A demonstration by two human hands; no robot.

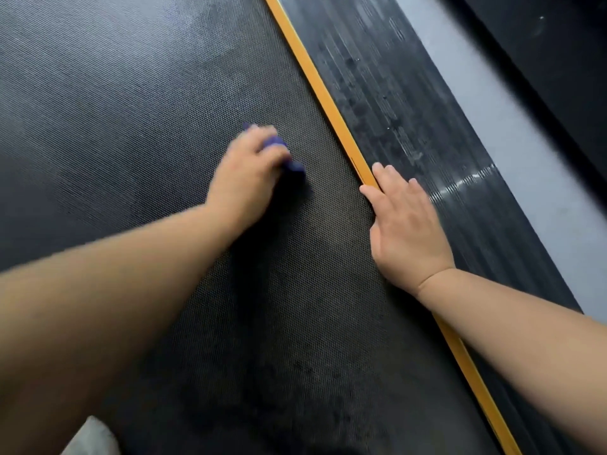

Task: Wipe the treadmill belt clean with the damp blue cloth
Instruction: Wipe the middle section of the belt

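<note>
Left hand: the left hand [249, 172] gripped the blue cloth [294, 165], fingers curled over it, and pressed it down; the hand looked slightly blurred.
Cloth: bunched under the left hand, touching the treadmill belt [131, 110] near the middle of the view; only 2 small blue parts showed past the fingers.
Belt: dark and finely textured, with a paler patch toward the upper left.
Right hand: the right hand [407, 224] lay flat with fingers straight and close together, holding nothing, resting on the ribbed side rail [394, 93] with its thumb along the orange strip [315, 83].
Strip: it ran between belt and rail.
Beyond: grey floor [525, 159] beside the rail.
</note>
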